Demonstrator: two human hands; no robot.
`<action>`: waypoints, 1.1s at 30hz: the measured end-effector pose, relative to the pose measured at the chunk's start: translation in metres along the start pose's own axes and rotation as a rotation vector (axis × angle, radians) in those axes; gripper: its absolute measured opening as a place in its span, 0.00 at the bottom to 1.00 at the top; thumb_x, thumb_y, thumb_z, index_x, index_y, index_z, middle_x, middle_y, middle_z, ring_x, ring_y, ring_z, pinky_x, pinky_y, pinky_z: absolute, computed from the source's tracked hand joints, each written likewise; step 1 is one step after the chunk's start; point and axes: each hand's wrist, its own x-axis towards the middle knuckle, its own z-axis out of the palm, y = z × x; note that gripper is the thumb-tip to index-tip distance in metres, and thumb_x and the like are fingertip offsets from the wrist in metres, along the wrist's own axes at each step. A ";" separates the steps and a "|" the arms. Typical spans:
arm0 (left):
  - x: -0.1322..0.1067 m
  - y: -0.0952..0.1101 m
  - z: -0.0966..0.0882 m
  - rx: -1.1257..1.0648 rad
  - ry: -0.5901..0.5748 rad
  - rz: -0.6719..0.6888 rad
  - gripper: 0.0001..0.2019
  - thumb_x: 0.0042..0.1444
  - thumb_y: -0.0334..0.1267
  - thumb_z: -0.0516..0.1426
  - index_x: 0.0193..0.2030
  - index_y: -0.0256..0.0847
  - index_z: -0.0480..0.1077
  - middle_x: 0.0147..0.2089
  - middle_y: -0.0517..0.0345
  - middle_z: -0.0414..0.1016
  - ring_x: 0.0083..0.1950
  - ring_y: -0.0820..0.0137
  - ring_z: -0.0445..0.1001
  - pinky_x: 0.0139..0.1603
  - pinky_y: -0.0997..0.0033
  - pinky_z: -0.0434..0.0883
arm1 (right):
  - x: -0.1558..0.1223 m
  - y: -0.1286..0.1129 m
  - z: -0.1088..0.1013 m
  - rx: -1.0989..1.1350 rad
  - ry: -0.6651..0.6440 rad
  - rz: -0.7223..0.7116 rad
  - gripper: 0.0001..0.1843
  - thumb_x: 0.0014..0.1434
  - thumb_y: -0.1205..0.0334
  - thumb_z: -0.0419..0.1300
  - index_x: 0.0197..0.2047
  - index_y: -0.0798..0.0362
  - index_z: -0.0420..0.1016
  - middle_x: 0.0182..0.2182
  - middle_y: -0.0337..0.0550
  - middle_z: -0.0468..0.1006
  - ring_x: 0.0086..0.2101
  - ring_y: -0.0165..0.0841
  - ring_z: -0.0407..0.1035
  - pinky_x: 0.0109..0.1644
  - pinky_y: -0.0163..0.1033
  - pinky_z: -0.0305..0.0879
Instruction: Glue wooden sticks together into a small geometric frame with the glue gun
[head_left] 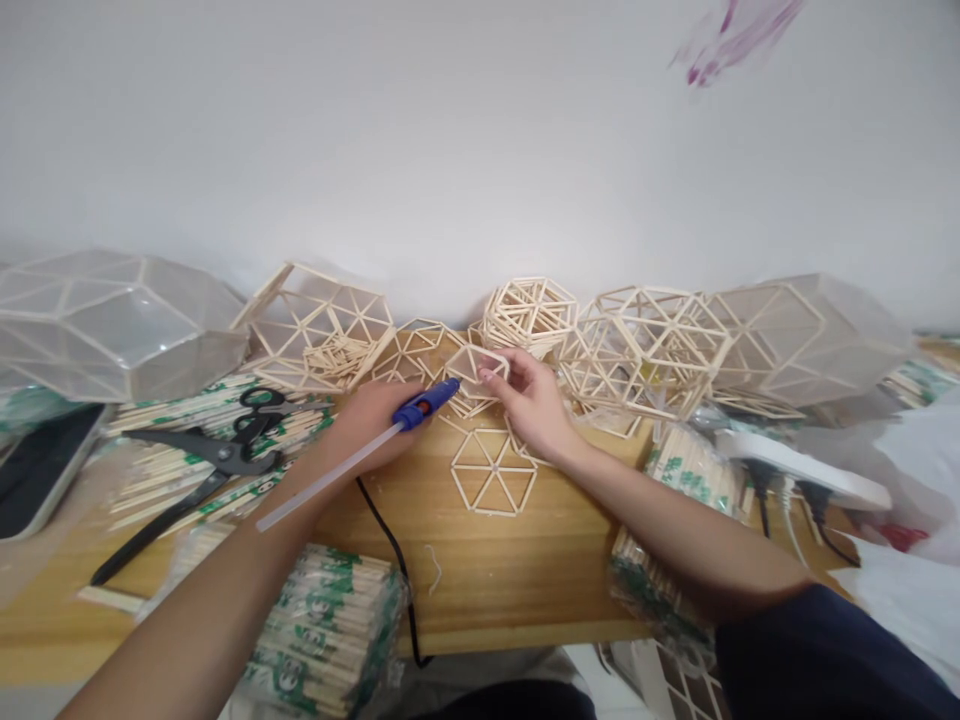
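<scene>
My left hand (379, 425) is closed around a blue hot glue gun (426, 404), with a long translucent glue stick (330, 475) running out of its back end. The gun's tip points at a small wooden-stick frame (478, 372), which my right hand (536, 400) pinches by its right side between thumb and fingers. Whether the tip touches the frame I cannot tell. Below lies a flat hexagon of sticks with spokes (495, 468). More stick frames (416, 350) stand just behind my hands.
Panelled stick shells (127, 330) line the wall, beside stacked hexagons (532, 312) and open stick structures (652, 345). Pliers (221, 455), scissors (262, 405), a phone (45, 470) and packed chopsticks (322, 625) lie left. A power strip (802, 465) is right; a black cable (394, 545) crosses the table.
</scene>
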 end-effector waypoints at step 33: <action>-0.001 0.002 0.002 -0.064 -0.081 0.099 0.05 0.58 0.36 0.58 0.37 0.42 0.76 0.32 0.59 0.78 0.32 0.69 0.73 0.35 0.72 0.62 | -0.001 0.002 0.001 0.000 -0.050 0.020 0.13 0.59 0.53 0.68 0.45 0.49 0.78 0.43 0.45 0.84 0.43 0.40 0.77 0.51 0.47 0.73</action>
